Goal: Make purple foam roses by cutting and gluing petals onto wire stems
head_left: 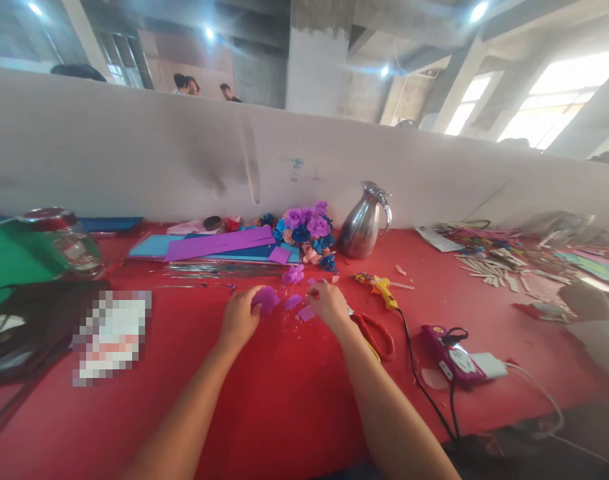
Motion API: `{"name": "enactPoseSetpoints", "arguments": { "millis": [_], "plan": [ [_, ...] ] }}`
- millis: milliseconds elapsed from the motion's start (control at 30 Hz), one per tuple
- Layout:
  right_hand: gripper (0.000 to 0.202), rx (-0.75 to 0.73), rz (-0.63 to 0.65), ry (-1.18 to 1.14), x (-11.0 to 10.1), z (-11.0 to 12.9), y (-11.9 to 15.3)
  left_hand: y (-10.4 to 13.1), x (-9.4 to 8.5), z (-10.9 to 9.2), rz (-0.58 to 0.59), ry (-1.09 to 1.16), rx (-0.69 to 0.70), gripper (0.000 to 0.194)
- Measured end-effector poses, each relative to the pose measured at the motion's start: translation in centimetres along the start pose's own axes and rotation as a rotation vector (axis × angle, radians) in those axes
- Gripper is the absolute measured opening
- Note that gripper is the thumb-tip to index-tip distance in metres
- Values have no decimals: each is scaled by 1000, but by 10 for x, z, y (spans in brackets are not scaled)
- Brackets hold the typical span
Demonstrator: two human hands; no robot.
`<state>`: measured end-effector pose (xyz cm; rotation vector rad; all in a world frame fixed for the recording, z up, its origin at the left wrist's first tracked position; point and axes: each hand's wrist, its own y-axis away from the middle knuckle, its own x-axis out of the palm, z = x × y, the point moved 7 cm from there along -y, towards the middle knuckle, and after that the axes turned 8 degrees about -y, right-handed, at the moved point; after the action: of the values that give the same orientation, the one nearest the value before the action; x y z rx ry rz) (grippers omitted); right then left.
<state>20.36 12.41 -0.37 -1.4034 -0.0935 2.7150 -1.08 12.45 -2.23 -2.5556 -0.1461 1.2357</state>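
Note:
My left hand [240, 317] pinches a rounded piece of purple paper [268, 301] between thumb and fingers, low over the red table. Just right of it, my right hand [329, 303] has its fingertips bent together; what they hold, if anything, is too small to make out. Between the two hands lie small cut purple paper pieces [292, 302] among tiny scraps. A finished purple paper flower [293, 274] sits just beyond them. Red-handled scissors [377, 337] lie beside my right wrist, their blades mostly hidden behind the hand.
Purple sheets [219, 243] lie on blue ones behind my left hand. Paper flowers [309, 227] are heaped beside a metal jug [364, 223]. A yellow glue gun [384, 293] trails its cord to a purple power strip [452, 357]. A glass jar [74, 247] stands left; wooden sticks [499, 267] lie right.

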Motion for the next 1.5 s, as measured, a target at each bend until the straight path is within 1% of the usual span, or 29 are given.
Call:
{"name": "enactPoseSetpoints", "arguments": {
  "millis": [33,100,133,200,300,400,467,567,667,700,767,800,833,900,967,1000,1067,1133,1233,1367,1433,1500],
  "plan": [
    [20,-9,11,10,3,1,1,-1,-1,1,-22,-94,11,44],
    [23,-41,12,12,8,5,2,-1,-5,2,-85,-201,23,47],
    [24,-53,10,14,10,7,3,0,-7,0,-110,-224,45,45],
    [27,-82,-8,20,14,11,2,2,-9,-7,-131,-245,139,37],
    [32,-125,-33,38,19,17,-2,6,-6,-18,-87,-265,266,29],
    [35,-109,-22,56,27,20,-11,8,-2,-21,-37,-268,286,24],
    [33,-92,-30,57,28,22,-18,8,1,-22,-14,-253,283,23],
    [30,-79,-83,50,18,23,-25,10,2,-22,8,-244,275,23],
    [29,-49,-190,-5,-3,16,-26,11,1,-22,-5,-241,250,22],
    [29,-41,-230,-63,-10,13,-24,11,0,-22,-17,-242,241,21],
    [28,-15,-280,-253,-21,6,-18,11,-4,-23,-60,-243,219,22],
    [28,-5,-274,-377,-22,3,-14,10,-7,-23,-93,-235,207,24],
    [28,-3,-240,-505,-21,2,-11,10,-11,-24,-137,-220,193,28],
    [26,-34,-117,-761,-14,8,-3,10,-19,-25,-222,-168,179,37],
    [21,-96,17,-952,-7,22,5,10,-25,-28,-265,-110,200,41],
    [20,-125,70,-1011,-4,29,9,10,-27,-30,-270,-83,216,40],
    [18,-168,133,-1069,-3,43,17,11,-28,-34,-256,-25,238,32],
    [18,-198,165,-1094,-3,53,24,12,-29,-35,-237,56,216,22],
    [19,-223,168,-1147,-5,60,28,12,-28,-30,-189,276,101,17],
    [17,-195,63,-1215,-10,51,24,14,-11,-22,-5,676,-116,17],
    [17,-182,69,-1222,-9,49,24,17,-5,-22,46,796,-148,19],
    [17,-193,128,-1235,-6,55,28,19,-4,-23,44,854,-143,20]
  ]
}}
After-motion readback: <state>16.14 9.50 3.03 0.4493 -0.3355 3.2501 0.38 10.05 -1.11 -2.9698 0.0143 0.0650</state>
